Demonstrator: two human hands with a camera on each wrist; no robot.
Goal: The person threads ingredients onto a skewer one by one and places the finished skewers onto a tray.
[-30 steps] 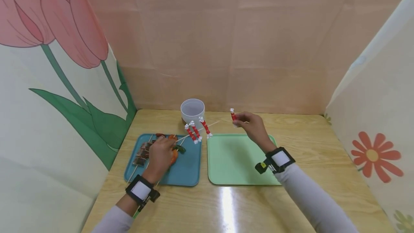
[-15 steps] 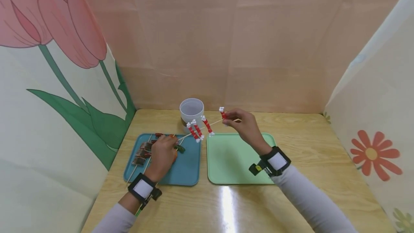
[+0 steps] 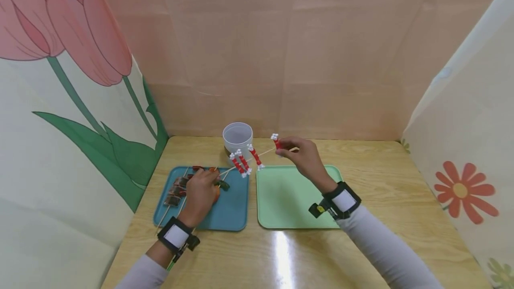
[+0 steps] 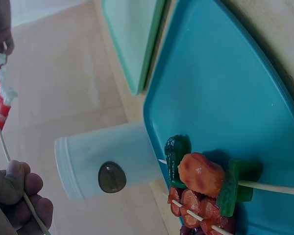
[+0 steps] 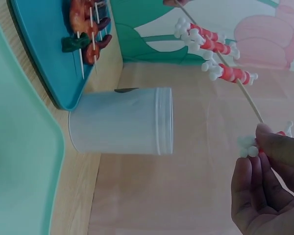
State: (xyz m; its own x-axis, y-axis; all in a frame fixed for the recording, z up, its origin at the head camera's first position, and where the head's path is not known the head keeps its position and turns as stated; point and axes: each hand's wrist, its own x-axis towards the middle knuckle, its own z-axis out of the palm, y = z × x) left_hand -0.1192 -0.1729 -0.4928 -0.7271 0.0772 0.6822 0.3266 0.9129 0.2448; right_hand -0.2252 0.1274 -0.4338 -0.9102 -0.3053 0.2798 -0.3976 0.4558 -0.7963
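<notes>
In the head view my left hand point(image 3: 199, 193) pinches a thin wooden skewer point(image 3: 266, 151) above the blue tray point(image 3: 230, 217). Three red-and-white pieces point(image 3: 242, 163) with knobbly white ends are threaded along it. My right hand point(image 3: 303, 157) holds a similar red-and-white piece point(image 3: 275, 140) between thumb and fingers at the skewer's far end. From the right wrist view, the skewer's tip meets that piece under the thumb; whether it has gone through is hidden. In the left wrist view, my left fingers point(image 4: 32, 205) curl round the bare end of the skewer.
Loaded toy food skewers point(image 3: 175, 193) lie on the blue tray, with sausage-like and green pieces among them. To its right is a light green tray point(image 3: 297, 200). A whitish cup point(image 3: 238, 135) stands behind the trays, near the pink-brown backdrop point(image 3: 341, 57).
My right hand has moved left, bringing its red-and-white piece from apart to the skewer's tip. The left hand has stayed almost in place, with the skewer shifting slightly.
</notes>
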